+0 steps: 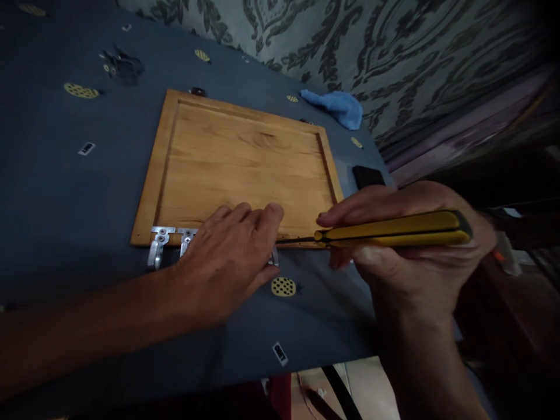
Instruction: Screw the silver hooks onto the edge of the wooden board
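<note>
A framed wooden panel (249,157) lies on the blue patterned table cover. Along its near edge, two silvery metal hinges (161,240) show at the left, their cups or arms jutting past the edge. My left hand (227,256) is closed over that same edge with its fingers bent, and part of another metal hinge (275,256) peeks out beside the thumb. My right hand (420,256) grips a screwdriver (394,228) by its yellow and black handle. The dark shaft points left, almost flat along the panel edge, and its tip disappears behind my left hand.
A blue cloth (339,108) lies by the patterned wall at the back. Right of the panel sits a flat black object (368,176). Dark pliers or a similar tool (122,64) rest at the far left. The table's near edge (324,367) drops to a tiled floor.
</note>
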Tool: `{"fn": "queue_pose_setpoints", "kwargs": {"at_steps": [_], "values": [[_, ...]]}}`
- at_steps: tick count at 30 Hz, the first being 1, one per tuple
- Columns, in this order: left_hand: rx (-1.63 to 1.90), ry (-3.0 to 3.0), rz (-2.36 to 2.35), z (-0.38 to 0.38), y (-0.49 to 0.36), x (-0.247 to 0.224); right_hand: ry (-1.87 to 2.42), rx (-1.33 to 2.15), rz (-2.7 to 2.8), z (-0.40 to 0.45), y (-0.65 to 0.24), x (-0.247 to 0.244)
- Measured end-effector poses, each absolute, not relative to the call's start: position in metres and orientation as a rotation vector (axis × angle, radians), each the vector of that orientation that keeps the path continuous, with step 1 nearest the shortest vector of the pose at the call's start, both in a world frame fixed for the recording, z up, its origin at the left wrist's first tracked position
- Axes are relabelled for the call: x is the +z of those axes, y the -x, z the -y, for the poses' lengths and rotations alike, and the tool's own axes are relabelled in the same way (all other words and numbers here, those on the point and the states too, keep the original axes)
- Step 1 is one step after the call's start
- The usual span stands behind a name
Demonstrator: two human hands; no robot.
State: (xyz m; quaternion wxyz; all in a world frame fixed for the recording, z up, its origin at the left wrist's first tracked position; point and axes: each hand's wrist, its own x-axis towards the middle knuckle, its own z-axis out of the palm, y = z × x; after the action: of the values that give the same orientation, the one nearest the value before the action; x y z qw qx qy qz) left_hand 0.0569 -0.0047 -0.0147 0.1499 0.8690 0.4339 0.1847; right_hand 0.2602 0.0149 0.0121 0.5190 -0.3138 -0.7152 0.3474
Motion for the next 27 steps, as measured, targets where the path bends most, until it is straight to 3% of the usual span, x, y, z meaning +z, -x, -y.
{"fn": "queue_pose_setpoints", "kwargs": {"at_steps": [6,13,19,27], "values": [[0.514,-2.493,-1.244,0.003,-0.058,-0.011,0.856,0.970,1.736,-0.011,-0.262,0.023],[0.539,-2.493,-1.241,0.004,-0.057,-0.013,0.827,0.842,1.724,-0.015,-0.256,0.022],[0.536,-2.471,-1.232,0.004,-0.058,-0.013,0.995,1.022,1.824,-0.014,-0.259,0.041],[0.547,-2.462,-1.226,0.004,-0.057,-0.013,0.875,0.787,1.833,-0.017,-0.239,0.039]]}}
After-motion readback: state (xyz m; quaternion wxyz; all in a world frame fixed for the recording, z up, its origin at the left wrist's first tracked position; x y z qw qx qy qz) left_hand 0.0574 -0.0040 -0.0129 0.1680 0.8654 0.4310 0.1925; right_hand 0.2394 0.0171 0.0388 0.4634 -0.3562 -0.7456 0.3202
